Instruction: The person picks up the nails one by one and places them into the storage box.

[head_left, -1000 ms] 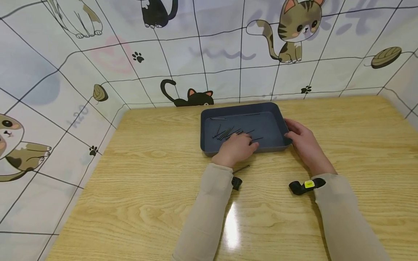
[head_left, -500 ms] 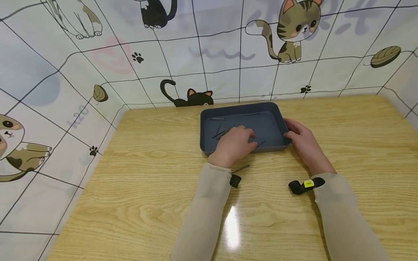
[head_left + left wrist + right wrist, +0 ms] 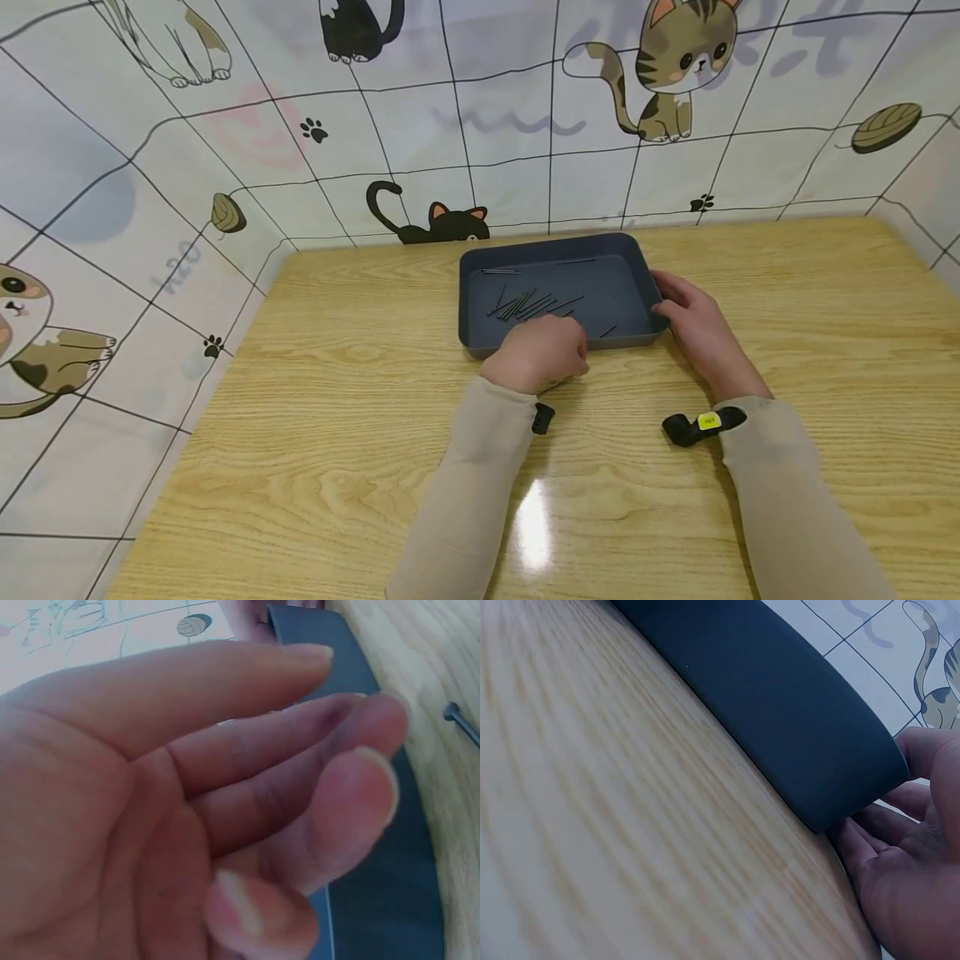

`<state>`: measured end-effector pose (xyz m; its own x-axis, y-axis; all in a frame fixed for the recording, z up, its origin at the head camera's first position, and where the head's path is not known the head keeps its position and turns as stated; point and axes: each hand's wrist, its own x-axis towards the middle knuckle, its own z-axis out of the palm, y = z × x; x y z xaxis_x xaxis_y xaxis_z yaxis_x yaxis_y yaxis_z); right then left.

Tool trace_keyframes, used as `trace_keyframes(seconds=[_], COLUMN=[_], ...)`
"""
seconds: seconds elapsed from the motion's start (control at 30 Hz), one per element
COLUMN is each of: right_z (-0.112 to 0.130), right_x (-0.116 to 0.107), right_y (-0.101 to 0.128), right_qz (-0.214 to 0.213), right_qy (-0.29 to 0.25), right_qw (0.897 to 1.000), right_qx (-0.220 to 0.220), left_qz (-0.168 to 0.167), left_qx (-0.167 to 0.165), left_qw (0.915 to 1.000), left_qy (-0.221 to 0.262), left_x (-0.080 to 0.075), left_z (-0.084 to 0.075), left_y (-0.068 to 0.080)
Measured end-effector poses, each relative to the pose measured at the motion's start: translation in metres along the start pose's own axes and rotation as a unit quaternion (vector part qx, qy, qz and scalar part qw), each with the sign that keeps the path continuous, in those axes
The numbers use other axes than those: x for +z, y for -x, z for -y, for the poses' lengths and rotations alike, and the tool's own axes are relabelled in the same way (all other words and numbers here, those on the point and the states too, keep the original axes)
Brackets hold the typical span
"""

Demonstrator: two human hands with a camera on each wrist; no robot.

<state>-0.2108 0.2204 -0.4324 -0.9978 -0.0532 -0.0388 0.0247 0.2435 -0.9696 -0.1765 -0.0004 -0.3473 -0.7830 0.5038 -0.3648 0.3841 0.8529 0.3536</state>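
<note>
A dark blue-grey tray [image 3: 617,287] lies on the table with several thin dark nails [image 3: 534,305] in it, most of them in a loose bunch. My left hand [image 3: 536,350] is over its front rim, fingers loosely curled. Nothing shows between the left thumb and fingers [image 3: 352,799] in the left wrist view. On the table in front of the tray lies one loose nail [image 3: 452,712], partly hidden by the left hand in the head view. My right hand [image 3: 697,329] grips the tray's right end, thumb at the rim and fingers along the outer wall.
The wooden table [image 3: 337,400] reaches back to a cloth wall [image 3: 510,192] printed with cats and grid lines, close behind the tray. A black wrist camera [image 3: 681,430] sits on the right sleeve, and another black camera [image 3: 543,418] on the left.
My left hand has drawn back from over the nails to the tray's front rim, its fingers more curled, uncovering the bunch. One nail near the front right has shifted. The right hand stays put.
</note>
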Motion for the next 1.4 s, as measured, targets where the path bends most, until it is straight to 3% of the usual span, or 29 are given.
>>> trace_keyframes(seconds=[0.27,0.67,1.0,1.2,1.4], right_z=[-0.001,-0.004,-0.004,-0.003,-0.004], right_x=[0.000,-0.001,-0.002,-0.001,0.000], right_y=[-0.001,-0.001,-0.001,-0.001,-0.002], right_qz=[0.000,0.000,-0.004,-0.001,-0.003], right_qy=[0.006,-0.003,-0.004,-0.012,-0.016], right_qw=[1.000,1.000,1.000,1.000,1.000], right_qx=[-0.001,-0.003,0.000,-0.002,0.002], left_qz=[0.017,-0.009,-0.015,-0.027,-0.027], left_qx=[-0.023,-0.098,-0.100,-0.076,-0.073], left_qw=[0.9970,0.9812,0.9793,0.9876,0.9899], left_qy=[-0.072,-0.166,-0.175,-0.134,-0.119], left_x=[0.007,0.017,0.023,0.007,-0.003], left_z=[-0.003,-0.017,-0.024,-0.013,-0.011], left_y=[-0.002,-0.006,-0.008,0.003,0.012])
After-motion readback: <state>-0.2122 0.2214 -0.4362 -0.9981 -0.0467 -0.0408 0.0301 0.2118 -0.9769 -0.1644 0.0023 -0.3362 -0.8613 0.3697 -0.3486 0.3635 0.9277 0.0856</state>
